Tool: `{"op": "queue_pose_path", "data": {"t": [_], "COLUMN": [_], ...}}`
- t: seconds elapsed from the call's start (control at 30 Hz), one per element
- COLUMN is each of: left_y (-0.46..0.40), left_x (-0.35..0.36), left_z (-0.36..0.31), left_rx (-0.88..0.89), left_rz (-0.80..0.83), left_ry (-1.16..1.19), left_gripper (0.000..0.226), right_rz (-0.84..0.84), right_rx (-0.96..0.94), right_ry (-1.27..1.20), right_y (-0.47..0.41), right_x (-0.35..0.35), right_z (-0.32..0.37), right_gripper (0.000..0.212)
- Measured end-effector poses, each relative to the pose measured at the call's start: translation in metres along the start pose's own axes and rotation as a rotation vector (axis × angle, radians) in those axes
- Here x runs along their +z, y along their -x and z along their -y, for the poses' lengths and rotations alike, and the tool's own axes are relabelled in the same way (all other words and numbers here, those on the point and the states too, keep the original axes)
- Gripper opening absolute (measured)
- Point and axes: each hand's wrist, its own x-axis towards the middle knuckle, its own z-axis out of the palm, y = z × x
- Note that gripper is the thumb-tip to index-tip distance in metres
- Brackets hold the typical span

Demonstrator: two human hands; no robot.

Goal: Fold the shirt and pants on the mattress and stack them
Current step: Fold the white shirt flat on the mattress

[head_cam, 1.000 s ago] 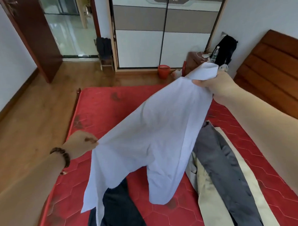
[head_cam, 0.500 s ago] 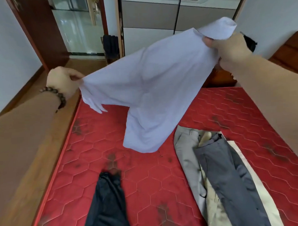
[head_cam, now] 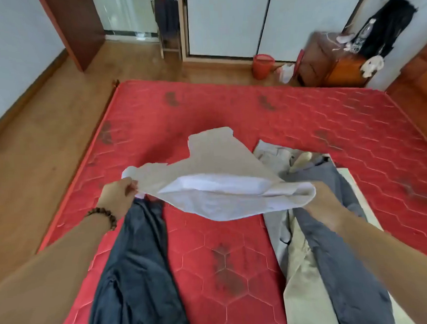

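White shirt (head_cam: 218, 186) is up in the air over the red mattress (head_cam: 205, 108), stretched flat-ish between both hands. Left hand (head_cam: 118, 198) pinches one edge, right hand (head_cam: 326, 201) has its fingers curled round the other. Dark navy pants (head_cam: 136, 273) lie under the left arm; grey pants (head_cam: 344, 254) sit on top of beige ones (head_cam: 301, 275) on the right. The red bucket (head_cam: 262, 65) on the floor beyond: can't see what's in it.

head camera looks down, close, along the mattress (head_cam: 230, 108).
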Motion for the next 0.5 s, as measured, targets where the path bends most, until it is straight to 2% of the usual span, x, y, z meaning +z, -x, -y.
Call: {"op": "queue_pose_path", "data": {"t": [0.07, 0.17, 0.2, 0.3, 0.43, 0.5], "left_y": [0.040, 0.098, 0.115, 0.157, 0.188, 0.198], "left_x": [0.052, 0.107, 0.118, 0.137, 0.140, 0.141], "left_z": [0.041, 0.097, 0.113, 0.150, 0.169, 0.161], "left_rx": [-0.016, -0.012, 0.002, 0.115, 0.156, 0.186], "left_rz": [0.092, 0.193, 0.219, 0.284, 0.390, 0.399], "left_ry": [-0.053, -0.097, -0.097, -0.153, -0.263, -0.375], "left_gripper": [0.005, 0.009, 0.013, 0.025, 0.013, 0.010], "right_rz": [0.095, 0.214, 0.247, 0.344, 0.505, 0.557], "right_rx": [0.113, 0.140, 0.129, -0.010, -0.127, -0.238], "right_ry": [0.040, 0.088, 0.133, 0.328, 0.567, 0.676], "right_y": [0.007, 0.036, 0.051, 0.096, 0.136, 0.148], "right_x": [0.043, 0.095, 0.109, 0.143, 0.166, 0.177], "right_z": [-0.064, -0.146, -0.168, -0.222, -0.265, -0.280], "right_gripper": [0.042, 0.023, 0.027, 0.035, 0.039, 0.051]}}
